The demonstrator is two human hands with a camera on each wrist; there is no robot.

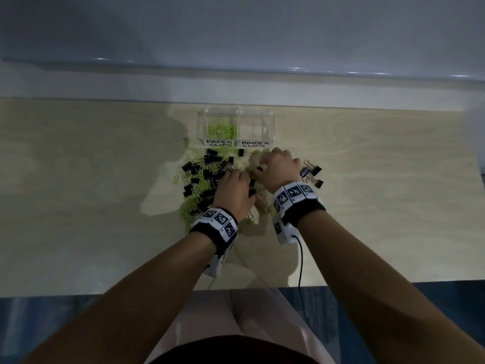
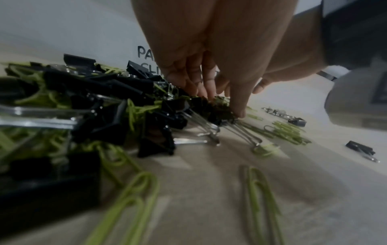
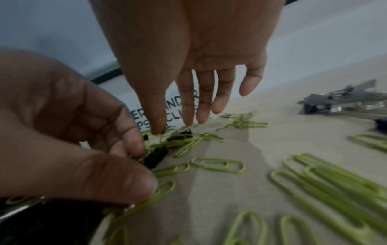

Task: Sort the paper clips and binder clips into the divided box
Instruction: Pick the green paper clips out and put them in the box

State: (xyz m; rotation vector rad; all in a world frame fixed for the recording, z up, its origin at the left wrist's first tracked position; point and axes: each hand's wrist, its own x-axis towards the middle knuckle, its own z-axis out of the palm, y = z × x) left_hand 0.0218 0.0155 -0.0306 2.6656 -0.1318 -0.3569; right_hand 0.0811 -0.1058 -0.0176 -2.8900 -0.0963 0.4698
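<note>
A clear divided box (image 1: 237,109) stands at the back of the table, labelled PAPER CLIPS on the left and BINDER CLIPS on the right. Green paper clips (image 1: 223,130) lie in the left compartment; the right one looks empty. In front of it lies a mixed pile (image 1: 203,177) of black binder clips and green paper clips. My left hand (image 1: 245,183) reaches into the pile's right edge, fingers and thumb pinching a black binder clip (image 2: 220,110). My right hand (image 1: 258,165) hangs over the clips near the box, fingers straight, thumb tip touching a binder clip (image 3: 180,134).
Three binder clips (image 1: 312,174) lie apart to the right of my right hand. Loose paper clips (image 3: 217,164) are scattered on the wooden table (image 1: 380,206) between and below my hands. A wall runs behind the box. A cable (image 1: 301,258) hangs from my right wrist.
</note>
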